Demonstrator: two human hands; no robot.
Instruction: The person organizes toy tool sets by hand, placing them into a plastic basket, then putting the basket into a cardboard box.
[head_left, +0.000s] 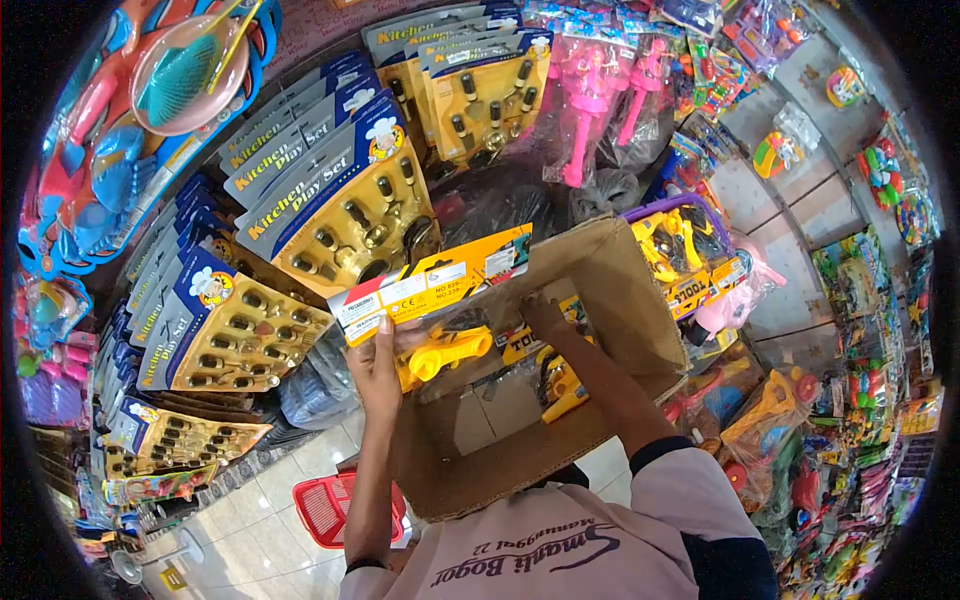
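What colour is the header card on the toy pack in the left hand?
Orange-yellow with white labels, on the toy pack held by the left hand; head view.

A single head-worn fisheye camera looks forward and steeply down from just above the person's chest. The cardboard box sits close at frame centre; toy shelves curve around the edges, tiled floor below.

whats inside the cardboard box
Inside the cardboard box lie yellow toy tool packs on bare cardboard floor. The right hand reaches in among them; the left hand holds one pack at the rim. The near wall hides the rest.
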